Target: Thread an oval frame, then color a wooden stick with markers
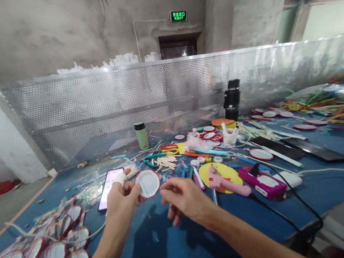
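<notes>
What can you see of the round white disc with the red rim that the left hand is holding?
The round white disc with a red rim looks like thin card or plastic: a plain white face, a narrow red border, and a faint line running down the face. The left hand pinches its left edge, holding it raised over the blue table top, face turned towards the camera. The right hand hangs close beside it, apart from it. Nothing else touches it.

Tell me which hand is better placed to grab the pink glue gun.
Probably the right. The right hand is empty and close beside the pink glue gun, while the left hand holds the red-rimmed disc, farther away.
</notes>
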{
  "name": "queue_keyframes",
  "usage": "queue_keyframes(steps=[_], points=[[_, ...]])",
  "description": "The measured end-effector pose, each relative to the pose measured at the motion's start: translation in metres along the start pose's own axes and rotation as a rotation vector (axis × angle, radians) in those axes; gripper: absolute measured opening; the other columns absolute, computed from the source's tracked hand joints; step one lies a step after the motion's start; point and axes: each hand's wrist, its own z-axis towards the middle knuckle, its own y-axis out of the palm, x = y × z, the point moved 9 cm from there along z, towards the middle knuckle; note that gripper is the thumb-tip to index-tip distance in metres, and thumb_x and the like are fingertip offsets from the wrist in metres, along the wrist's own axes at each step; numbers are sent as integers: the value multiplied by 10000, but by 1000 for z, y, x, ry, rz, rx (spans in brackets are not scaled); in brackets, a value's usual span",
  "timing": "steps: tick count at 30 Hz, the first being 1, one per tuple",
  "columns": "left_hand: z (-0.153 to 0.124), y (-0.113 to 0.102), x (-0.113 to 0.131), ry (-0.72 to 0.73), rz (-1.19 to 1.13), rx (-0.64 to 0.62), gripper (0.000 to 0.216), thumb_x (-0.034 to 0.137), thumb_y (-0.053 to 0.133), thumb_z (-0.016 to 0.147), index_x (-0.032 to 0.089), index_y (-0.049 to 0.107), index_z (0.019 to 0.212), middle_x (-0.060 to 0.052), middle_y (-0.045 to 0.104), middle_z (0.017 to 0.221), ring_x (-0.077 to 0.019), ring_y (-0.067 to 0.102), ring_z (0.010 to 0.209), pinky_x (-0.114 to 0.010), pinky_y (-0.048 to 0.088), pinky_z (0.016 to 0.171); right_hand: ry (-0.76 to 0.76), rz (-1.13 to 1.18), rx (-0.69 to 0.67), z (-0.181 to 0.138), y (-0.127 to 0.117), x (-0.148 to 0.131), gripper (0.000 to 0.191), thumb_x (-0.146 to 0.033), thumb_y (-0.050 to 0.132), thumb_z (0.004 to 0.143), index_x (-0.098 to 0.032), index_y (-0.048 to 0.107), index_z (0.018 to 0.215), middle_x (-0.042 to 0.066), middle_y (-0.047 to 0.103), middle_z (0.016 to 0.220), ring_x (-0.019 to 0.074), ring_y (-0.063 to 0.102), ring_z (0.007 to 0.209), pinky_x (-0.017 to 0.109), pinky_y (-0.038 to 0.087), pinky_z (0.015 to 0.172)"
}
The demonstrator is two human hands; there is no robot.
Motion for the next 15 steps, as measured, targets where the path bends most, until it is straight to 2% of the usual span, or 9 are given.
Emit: queue_keyframes(steps=[1, 4, 5, 6, 7, 8, 11, 15], points=[[0, -1, 1, 4, 0, 4, 614, 225, 653, 724, 128, 470, 1302, 119, 513, 502, -116, 531, 435, -217, 425, 462, -86, -166, 43, -2, -16, -18, 312, -476, 612, 817, -167, 627, 858, 19, 659, 734, 122, 610, 468, 235, 472, 411], [-1, 0, 3, 11, -7, 6, 608, 215, 640, 726, 129, 465, 1302, 117, 515, 512, -115, 539, 435, -211, 412, 448, -352, -609, 343, -1, -75, -78, 221, -319, 537, 885, -164, 671, 803, 18, 673, 685, 117, 616, 516, 252, 469, 554], [-1, 0, 4, 12, -9, 5, 614, 218, 636, 726, 126, 459, 1306, 116, 515, 513, -114, 535, 429, -208, 405, 440, -399, -751, 433, 4, -90, -92, 210, -275, 521, 888, -163, 687, 825, 26, 688, 690, 126, 625, 552, 257, 459, 587], [-1, 0, 5, 14, -10, 3, 620, 221, 634, 726, 123, 452, 1311, 116, 517, 512, -114, 533, 424, -206, 400, 434, -405, -913, 444, 14, -98, -98, 211, -245, 517, 888, -159, 706, 851, 39, 709, 714, 142, 644, 612, 260, 450, 617], [-1, 0, 5, 15, -9, 3, 624, 222, 633, 725, 122, 450, 1312, 116, 519, 511, -113, 531, 418, -204, 396, 429, -386, -1096, 410, 29, -99, -97, 236, -235, 504, 900, -160, 727, 880, 55, 735, 778, 159, 662, 685, 265, 443, 647], [0, -1, 4, 17, -4, 4, 622, 220, 633, 721, 123, 454, 1308, 117, 520, 508, -113, 531, 414, -203, 396, 429, -348, -1269, 307, 46, -95, -89, 271, -220, 475, 916, -169, 741, 924, 61, 754, 856, 168, 675, 754, 263, 439, 668], [4, -5, -3, 17, 24, 26, 588, 209, 628, 705, 128, 488, 1270, 121, 512, 487, -117, 537, 407, -205, 404, 435, -317, -1382, 96, 87, -79, -56, 213, -166, 572, 860, -193, 780, 894, 43, 777, 900, 168, 694, 844, 226, 438, 709], [9, -8, -14, 7, 48, 38, 569, 212, 619, 698, 122, 498, 1247, 113, 522, 488, -129, 536, 406, -210, 384, 405, -278, -1501, -48, 114, -58, -15, 199, -117, 622, 807, -179, 798, 875, 87, 784, 931, 212, 706, 924, 233, 445, 746]])
